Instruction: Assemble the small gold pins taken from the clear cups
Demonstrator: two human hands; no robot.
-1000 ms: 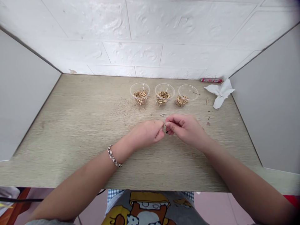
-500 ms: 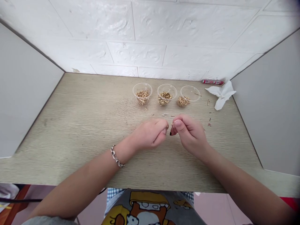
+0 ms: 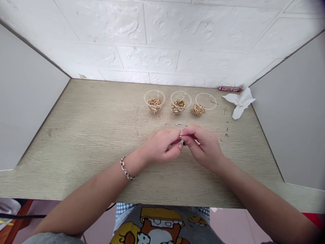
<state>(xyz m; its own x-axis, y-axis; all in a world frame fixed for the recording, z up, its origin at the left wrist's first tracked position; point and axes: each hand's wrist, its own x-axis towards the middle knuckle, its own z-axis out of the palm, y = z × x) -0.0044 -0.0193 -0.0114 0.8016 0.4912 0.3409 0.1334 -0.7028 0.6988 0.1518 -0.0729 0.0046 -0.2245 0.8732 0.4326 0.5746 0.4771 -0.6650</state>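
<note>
My left hand [image 3: 164,145] hovers above the table with its thumb parted from the curled index finger. No object shows in that gap, though its other fingertips are hidden. Touching its index fingertip, my right hand [image 3: 204,147] pinches a tiny gold metal pin [image 3: 180,136] between thumb and forefinger. Beyond the hands stand three clear plastic cups: the left cup [image 3: 154,98] and the right cup [image 3: 206,101] contain thin gold pins, while the middle cup [image 3: 181,99] holds short gold tube-like pieces.
Loose metal bits and brown specks lie on the wooden table [image 3: 101,135]. At the back right are a red tube [image 3: 230,89] and a crumpled white tissue [image 3: 239,101]. Grey panels [image 3: 291,118] border both sides, and a white brick-pattern wall [image 3: 162,40] closes the back.
My right hand has moved left until its fingertips meet my left hand. The left thumb has dropped away from the index finger, opening the earlier pinch on a small gold piece.
</note>
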